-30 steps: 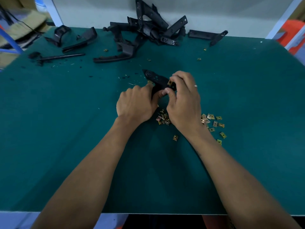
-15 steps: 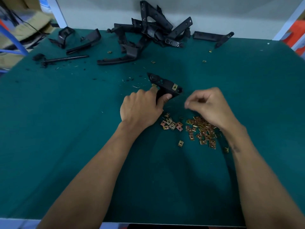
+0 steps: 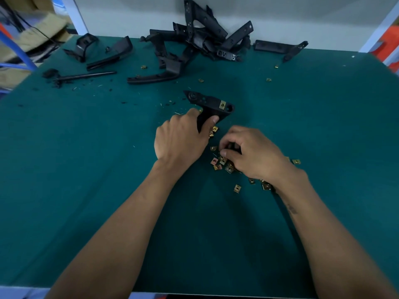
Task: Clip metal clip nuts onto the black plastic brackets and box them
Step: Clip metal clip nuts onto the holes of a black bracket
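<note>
nearest the viewer, a loose heap of clip nuts [image 3: 224,165] is spread on the green mat [image 3: 86,190], kept close so that the next piece can be reached without stretching. the right hand [image 3: 252,154] is lowered onto this heap with its fingers curled at the nuts; a nut seems to be sought there, but whether one is already pinched cannot be told, since the fingertips are hidden. just beyond, the bracket [image 3: 210,104] is gripped by its stem in the left hand [image 3: 181,141], thumb wrapped round it, and is held up off the mat with its flat arm turned to the right, probably so that an open edge is offered to the working hand. one brass nut [image 3: 222,104] is already clipped near its right end. farther back, a pile of unfitted brackets [image 3: 203,44] is stacked against the wall. no box is seen.
</note>
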Demonstrator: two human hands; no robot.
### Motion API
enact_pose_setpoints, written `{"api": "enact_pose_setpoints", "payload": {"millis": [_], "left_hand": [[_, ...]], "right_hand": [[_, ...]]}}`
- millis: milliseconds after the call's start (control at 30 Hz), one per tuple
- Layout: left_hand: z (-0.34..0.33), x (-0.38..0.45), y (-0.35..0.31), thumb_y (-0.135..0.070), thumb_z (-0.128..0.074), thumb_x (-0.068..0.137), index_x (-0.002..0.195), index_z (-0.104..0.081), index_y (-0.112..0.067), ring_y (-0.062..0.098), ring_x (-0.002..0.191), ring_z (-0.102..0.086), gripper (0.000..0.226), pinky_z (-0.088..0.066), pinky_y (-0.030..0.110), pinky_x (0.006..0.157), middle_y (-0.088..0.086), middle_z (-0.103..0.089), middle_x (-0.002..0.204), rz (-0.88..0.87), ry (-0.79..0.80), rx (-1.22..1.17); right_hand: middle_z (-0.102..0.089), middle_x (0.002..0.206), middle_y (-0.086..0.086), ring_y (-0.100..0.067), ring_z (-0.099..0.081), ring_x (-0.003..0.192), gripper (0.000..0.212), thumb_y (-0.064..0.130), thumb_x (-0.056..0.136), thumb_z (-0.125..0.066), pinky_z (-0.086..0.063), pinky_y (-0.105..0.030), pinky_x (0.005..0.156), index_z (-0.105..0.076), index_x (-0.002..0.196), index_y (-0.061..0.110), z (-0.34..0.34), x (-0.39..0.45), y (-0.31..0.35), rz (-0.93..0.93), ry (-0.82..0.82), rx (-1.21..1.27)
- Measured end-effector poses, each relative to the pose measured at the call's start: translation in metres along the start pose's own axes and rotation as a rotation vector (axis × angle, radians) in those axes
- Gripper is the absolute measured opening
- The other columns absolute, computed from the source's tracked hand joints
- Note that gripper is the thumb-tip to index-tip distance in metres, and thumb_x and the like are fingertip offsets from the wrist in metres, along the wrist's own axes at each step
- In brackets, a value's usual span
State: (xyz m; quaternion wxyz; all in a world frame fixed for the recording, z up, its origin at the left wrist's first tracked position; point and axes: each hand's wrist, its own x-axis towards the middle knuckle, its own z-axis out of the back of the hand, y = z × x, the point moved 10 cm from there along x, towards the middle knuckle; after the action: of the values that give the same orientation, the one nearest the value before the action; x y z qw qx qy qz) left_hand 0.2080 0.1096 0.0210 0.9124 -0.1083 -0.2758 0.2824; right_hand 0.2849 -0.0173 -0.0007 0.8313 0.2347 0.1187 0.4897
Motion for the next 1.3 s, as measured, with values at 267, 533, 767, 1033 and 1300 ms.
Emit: {"api": "enact_pose_setpoints", "payload": {"millis": [267, 533, 767, 1033, 1300], "left_hand": [[0.001, -0.005, -0.006, -0.070, -0.045, 0.095, 0.086, -0.058, -0.022, 0.039, 0.071, -0.065, 0.051, -0.035, 0.035, 0.057, 0.007, -0.069, 0.078, -0.025, 0.013, 0.009], [0.000, -0.010, -0.014, -0.071, -0.044, 0.094, 0.096, -0.066, -0.021, 0.038, 0.072, -0.066, 0.054, -0.039, 0.035, 0.057, 0.006, -0.070, 0.080, -0.093, 0.038, 0.036], [-0.005, -0.018, -0.031, -0.074, -0.040, 0.092, 0.106, -0.070, -0.029, 0.032, 0.076, -0.067, 0.056, -0.037, 0.033, 0.059, 0.001, -0.071, 0.082, -0.278, 0.103, -0.054], [-0.002, -0.026, -0.046, -0.073, -0.039, 0.091, 0.107, -0.072, -0.033, 0.034, 0.073, -0.068, 0.055, -0.036, 0.031, 0.057, 0.001, -0.073, 0.078, -0.398, 0.086, -0.086], [-0.001, -0.028, -0.048, -0.073, -0.040, 0.091, 0.108, -0.072, -0.034, 0.033, 0.071, -0.068, 0.053, -0.034, 0.030, 0.057, 0.000, -0.071, 0.075, -0.399, 0.091, -0.078]], "right_hand": [[-0.062, 0.081, 0.012, -0.005, -0.057, 0.070, 0.020, 0.010, 0.090, -0.075, -0.047, -0.028, 0.066, -0.066, 0.080, 0.025, 0.002, -0.004, 0.002, -0.015, -0.029, 0.104], [-0.065, 0.093, 0.014, 0.002, -0.057, 0.083, 0.024, 0.008, 0.100, -0.063, -0.041, -0.009, 0.072, -0.075, 0.090, 0.028, 0.042, -0.016, -0.027, -0.120, -0.178, 0.269], [-0.072, 0.082, 0.003, -0.009, -0.067, 0.074, 0.028, -0.007, 0.097, -0.059, -0.052, -0.021, 0.066, -0.073, 0.093, 0.017, 0.070, -0.024, -0.060, -0.161, -0.441, 0.733], [-0.075, 0.080, -0.004, -0.018, -0.070, 0.080, 0.018, 0.000, 0.072, -0.082, -0.059, -0.029, 0.076, -0.076, 0.082, 0.014, 0.050, -0.015, -0.026, -0.075, -0.456, 1.086], [-0.073, 0.083, -0.005, -0.018, -0.066, 0.083, 0.029, -0.017, 0.077, -0.074, -0.057, -0.040, 0.087, -0.076, 0.089, 0.009, 0.047, -0.018, -0.023, -0.094, -0.396, 1.206]]}}
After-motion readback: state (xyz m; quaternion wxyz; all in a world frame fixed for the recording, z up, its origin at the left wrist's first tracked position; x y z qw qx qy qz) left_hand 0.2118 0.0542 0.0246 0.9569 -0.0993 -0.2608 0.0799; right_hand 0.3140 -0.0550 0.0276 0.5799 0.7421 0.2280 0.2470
